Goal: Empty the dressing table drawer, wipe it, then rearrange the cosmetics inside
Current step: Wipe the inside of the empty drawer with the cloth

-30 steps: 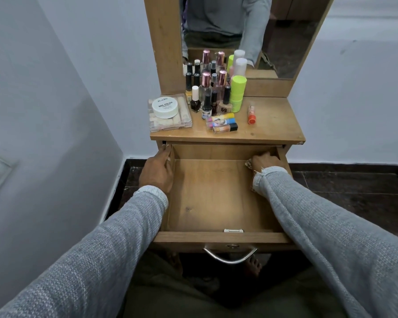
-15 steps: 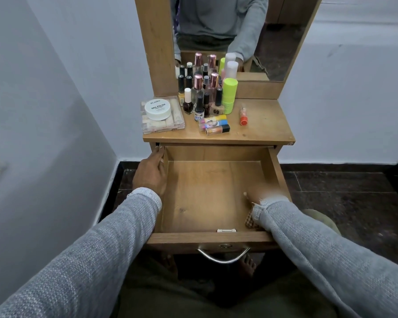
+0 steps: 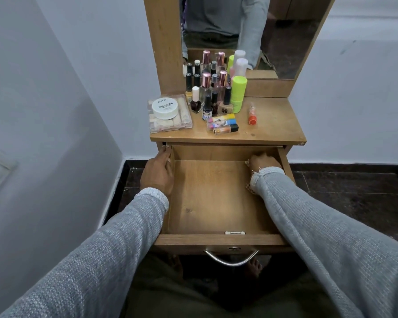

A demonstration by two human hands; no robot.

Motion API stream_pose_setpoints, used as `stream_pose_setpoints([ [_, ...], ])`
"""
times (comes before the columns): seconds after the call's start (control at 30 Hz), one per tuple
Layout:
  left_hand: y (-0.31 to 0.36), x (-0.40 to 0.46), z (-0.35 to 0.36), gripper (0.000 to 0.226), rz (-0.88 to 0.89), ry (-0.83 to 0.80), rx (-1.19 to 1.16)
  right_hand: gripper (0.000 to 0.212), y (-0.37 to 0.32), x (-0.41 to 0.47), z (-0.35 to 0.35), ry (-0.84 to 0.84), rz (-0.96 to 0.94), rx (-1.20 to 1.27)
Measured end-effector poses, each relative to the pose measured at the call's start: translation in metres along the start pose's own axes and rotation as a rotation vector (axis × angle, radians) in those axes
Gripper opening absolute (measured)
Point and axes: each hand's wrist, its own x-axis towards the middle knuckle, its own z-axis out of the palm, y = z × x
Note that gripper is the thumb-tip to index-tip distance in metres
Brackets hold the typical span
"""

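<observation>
Head view
Drawer (image 3: pixel 216 198): pulled out below the bench (image 3: pixel 274 129), nothing seen on its floor.
Left hand (image 3: pixel 157 173): laid on the drawer's left wall, fingers fairly straight.
Right hand (image 3: pixel 263 161): at the drawer's back right corner, clenched on a cloth (image 3: pixel 248 187).
Cosmetics (image 3: pixel 214 97): gathered on the bench top, well apart from both hands.

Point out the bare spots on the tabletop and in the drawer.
Tabletop: bare right of the orange tube; crowded left, with bottles and palette. Drawer: floor bare between left hand and right hand.
</observation>
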Motion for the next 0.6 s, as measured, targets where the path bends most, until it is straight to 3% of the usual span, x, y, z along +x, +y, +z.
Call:
stream_pose_setpoints([
  [0.13,0.001,0.000,0.001,0.045,-0.007,0.010,-0.017,0.027,-0.016,-0.007,0.002,-0.015,-0.066,-0.025],
  [0.4,0.002,0.000,-0.001,0.043,-0.011,-0.004,-0.006,0.028,-0.121,-0.019,0.004,0.032,-0.306,0.106],
  [0.6,-0.001,0.001,0.002,0.044,-0.005,-0.001,0.035,0.032,-0.149,-0.026,0.002,0.022,-0.406,0.188],
])
